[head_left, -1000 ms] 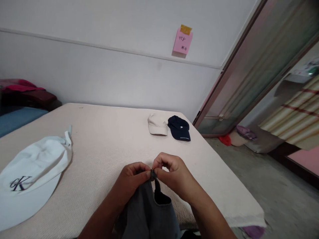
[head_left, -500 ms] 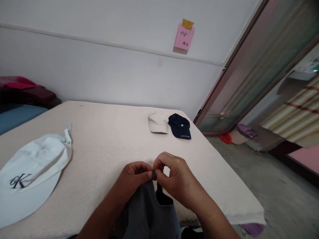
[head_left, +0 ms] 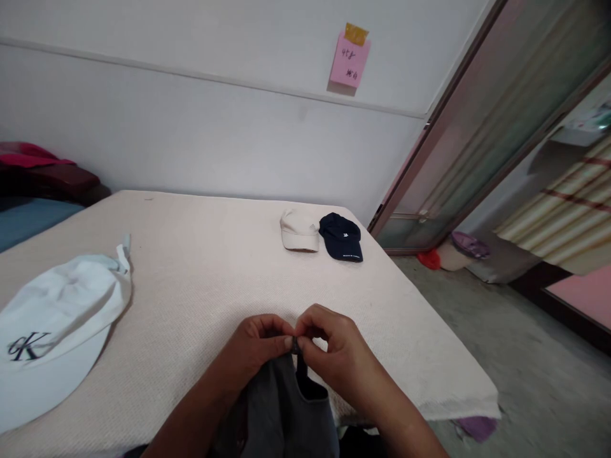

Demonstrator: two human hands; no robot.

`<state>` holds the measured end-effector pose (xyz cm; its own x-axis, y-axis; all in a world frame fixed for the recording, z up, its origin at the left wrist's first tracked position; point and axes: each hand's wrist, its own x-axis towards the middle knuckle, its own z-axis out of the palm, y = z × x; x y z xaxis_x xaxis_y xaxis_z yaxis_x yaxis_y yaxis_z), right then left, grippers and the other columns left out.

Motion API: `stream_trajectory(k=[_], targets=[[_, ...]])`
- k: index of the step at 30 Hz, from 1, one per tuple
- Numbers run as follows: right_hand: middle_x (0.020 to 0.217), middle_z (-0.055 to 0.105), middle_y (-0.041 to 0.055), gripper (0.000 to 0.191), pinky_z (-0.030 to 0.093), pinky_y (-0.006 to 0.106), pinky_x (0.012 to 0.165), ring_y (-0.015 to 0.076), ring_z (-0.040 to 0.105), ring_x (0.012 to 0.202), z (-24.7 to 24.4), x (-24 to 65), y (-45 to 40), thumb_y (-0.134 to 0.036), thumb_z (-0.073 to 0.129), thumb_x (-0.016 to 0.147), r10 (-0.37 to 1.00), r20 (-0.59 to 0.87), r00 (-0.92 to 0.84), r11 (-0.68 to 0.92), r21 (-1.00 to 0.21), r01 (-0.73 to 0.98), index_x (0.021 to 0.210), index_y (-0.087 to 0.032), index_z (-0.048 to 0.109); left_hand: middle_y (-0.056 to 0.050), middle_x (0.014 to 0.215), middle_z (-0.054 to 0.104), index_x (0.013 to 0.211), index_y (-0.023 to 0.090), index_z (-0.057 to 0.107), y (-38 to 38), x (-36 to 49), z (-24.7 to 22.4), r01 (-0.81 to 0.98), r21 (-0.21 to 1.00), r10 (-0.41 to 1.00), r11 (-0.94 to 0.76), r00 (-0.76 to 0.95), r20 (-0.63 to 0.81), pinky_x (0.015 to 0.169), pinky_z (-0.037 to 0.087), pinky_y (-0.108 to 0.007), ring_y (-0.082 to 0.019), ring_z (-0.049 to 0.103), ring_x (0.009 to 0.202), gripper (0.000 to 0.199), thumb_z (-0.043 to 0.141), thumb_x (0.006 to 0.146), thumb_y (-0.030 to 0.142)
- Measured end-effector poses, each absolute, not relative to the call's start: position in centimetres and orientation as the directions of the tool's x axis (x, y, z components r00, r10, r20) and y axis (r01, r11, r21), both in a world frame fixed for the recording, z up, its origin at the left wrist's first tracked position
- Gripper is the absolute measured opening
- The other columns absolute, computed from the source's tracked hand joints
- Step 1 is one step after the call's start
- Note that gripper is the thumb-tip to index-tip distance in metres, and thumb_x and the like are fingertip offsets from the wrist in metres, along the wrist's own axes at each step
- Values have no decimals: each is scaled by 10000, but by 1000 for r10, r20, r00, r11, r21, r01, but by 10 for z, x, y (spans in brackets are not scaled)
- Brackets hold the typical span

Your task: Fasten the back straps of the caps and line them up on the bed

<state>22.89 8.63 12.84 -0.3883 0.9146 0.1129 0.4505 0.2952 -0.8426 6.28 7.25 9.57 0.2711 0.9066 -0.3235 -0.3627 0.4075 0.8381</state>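
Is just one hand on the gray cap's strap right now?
No, the left hand and right hand both pinch at the strap above the gray cap.

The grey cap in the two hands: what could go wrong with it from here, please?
The strap fastening is small, and the left hand and right hand hold it only by a pinch, so it could slip. Both hands partly cover it, so a misalignment might be missed. The grey cap seems to hang at the near edge of the table; if released, it might drop.
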Motion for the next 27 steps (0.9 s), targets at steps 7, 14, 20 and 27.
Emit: stream_trajectory(k=[7,14,20,27], targets=[[695,584,-16,133,381,230,577,119,513,654,130,234,89,-71,556,735,900,-19,-436,137,-937,322,724,-192,611,-4,666,663,731,169,714,73,61,100,-327,862,913,388,261,-312,593,410,-236,-113,563,585,139,790,659,260],[706,569,-30,170,366,220,587,109,470,659,132,242,97,-38,573,680,829,-81,-553,86,-959,270,746,-186,624,-4,676,665,748,172,726,71,59,96,-277,885,903,375,324,-281,589,385,-227,-104,554,590,137,783,685,280],[745,600,-21,212,387,231,608,120,504,689,129,242,98,-22,549,645,804,-134,-580,94,-933,346,755,-187,623,-8,637,654,728,154,736,69,62,99,-236,887,886,397,349,-304,585,372,-239,-110,537,573,162,795,654,286],[749,606,-13,198,395,233,599,130,518,704,126,243,98,-39,546,649,810,-158,-565,92,-917,388,764,-183,617,-5,659,651,742,155,745,68,63,95,-205,901,887,382,356,-295,610,365,-244,-111,527,603,145,779,670,276]])
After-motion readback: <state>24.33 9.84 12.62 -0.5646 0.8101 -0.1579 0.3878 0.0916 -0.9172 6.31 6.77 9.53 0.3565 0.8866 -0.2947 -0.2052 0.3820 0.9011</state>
